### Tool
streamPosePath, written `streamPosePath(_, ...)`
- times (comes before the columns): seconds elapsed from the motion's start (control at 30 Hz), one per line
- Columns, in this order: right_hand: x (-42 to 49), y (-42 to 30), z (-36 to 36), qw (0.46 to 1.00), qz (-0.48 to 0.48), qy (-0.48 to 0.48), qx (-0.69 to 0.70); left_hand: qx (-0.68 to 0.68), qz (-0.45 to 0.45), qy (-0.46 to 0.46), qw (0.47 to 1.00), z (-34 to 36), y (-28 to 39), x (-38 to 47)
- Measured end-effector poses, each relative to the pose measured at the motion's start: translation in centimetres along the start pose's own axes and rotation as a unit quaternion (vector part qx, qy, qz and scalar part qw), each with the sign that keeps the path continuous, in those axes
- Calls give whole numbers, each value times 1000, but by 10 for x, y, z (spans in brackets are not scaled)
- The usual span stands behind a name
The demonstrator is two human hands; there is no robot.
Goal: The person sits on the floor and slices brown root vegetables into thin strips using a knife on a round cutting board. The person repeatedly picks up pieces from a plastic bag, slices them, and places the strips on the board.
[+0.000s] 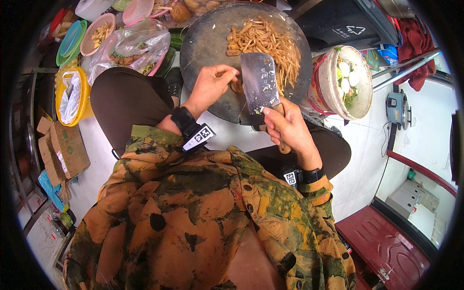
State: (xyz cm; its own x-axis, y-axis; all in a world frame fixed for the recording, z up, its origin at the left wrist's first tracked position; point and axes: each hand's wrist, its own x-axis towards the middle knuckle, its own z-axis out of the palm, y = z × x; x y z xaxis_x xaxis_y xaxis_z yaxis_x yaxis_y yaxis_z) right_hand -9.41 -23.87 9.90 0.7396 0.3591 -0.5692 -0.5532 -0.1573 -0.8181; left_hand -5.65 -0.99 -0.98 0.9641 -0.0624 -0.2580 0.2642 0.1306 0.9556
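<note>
My right hand [290, 127] grips the wooden handle of a cleaver [259, 78]. Its broad steel blade, flecked with pale and green bits, is over the round chopping block [203, 47]. To the left of the blade is my left hand [212, 87], fingers curled, thumb and forefinger close together. A brown food piece [237, 86] shows between those fingertips and the blade, partly hidden; whether the fingers hold it is unclear. Beyond the cleaver, a heap of brown cut strips [270, 43] spreads over the block's right side, with larger uncut pieces at its left edge.
Right of the block stands a white bucket [368, 85] with green scraps and eggshell-like white pieces. Behind it is a black bin [337, 21]. On the left are a yellow bucket [88, 94], a plastic bag [145, 36] of food, a pink basket [87, 41] and a cardboard box [70, 148].
</note>
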Motion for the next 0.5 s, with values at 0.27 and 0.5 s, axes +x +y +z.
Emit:
streamPosePath(0.27,2,1,0,996,26,-16,79,-254,-171,-203,930,-8,-3,-2)
streamPosePath(0.5,-5,4,-13,990,23,-35,134,-239,-157,-236,929,-17,-7,1)
